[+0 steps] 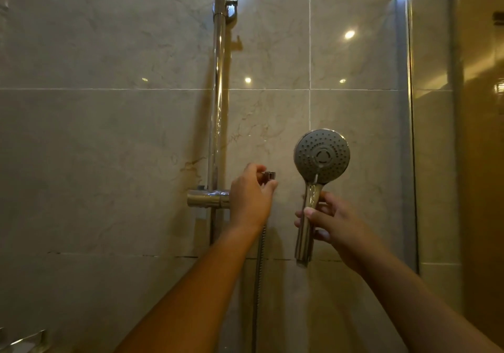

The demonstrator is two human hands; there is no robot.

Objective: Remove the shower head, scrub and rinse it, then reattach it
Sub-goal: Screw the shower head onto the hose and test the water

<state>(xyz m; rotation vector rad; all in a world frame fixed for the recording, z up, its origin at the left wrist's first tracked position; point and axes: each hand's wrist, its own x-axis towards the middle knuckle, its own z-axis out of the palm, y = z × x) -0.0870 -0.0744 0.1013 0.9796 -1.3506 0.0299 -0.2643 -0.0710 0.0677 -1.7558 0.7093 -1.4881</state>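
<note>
My right hand [328,223] grips the chrome handle of the shower head [321,156], held upright with its grey round spray face toward me. The handle's lower end is free, apart from the hose. My left hand [251,195] pinches the chrome end nut of the hose [270,175] between thumb and fingers. The ribbed metal hose [259,265] hangs straight down below that hand. The two parts are a hand's width apart.
A vertical chrome riser rail [218,93] runs up the marble-tile wall, with a holder bracket [231,7] near the top and the mixer valve bar [208,198] beside my left hand. A glass shower panel with a metal edge [406,134] stands at the right.
</note>
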